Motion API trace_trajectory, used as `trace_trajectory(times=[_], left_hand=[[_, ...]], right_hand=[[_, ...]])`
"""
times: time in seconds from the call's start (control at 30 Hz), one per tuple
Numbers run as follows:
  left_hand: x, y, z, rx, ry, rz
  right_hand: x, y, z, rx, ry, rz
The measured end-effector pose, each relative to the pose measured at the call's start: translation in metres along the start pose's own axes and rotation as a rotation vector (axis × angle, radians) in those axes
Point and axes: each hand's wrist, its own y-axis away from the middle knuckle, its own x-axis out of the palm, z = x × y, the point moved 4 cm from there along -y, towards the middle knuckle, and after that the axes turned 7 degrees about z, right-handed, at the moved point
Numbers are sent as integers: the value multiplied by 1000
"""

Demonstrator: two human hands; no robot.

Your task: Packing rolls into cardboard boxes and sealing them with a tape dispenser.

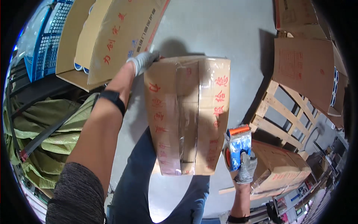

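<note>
A tall cardboard box (188, 112) with red printing stands in front of me, its seams covered by clear tape. My left hand (143, 62), in a grey-white glove, grips the box at its far left corner, and the fingertips are partly hidden there. To the right of the box, my gloved right hand (247, 168) is closed round a blue tape dispenser (239, 147) with an orange end. A roll of tape shows at the dispenser's left side, close to the box's right edge.
A large open carton (123, 37) and a blue plastic crate (46, 48) are at the far left, above green sacks (48, 130). On the right are a wooden pallet (285, 112), another open carton (298, 71) and a taped box (279, 170). My legs are beneath the box.
</note>
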Motion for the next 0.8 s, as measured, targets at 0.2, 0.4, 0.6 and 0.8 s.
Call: trace_trajectory(times=[0.2, 0.4, 0.6, 0.8], left_hand=[[-23, 57, -46, -62, -1109, -835], [135, 165, -24, 319, -106, 113], [308, 358, 143, 45, 613, 508], [389, 423, 291, -12, 665, 75]], right_hand=[[33, 62, 32, -307, 415, 169], [16, 127, 34, -306, 404, 299], [-39, 200, -23, -266, 433, 630], [-44, 251, -82, -248, 882, 900]])
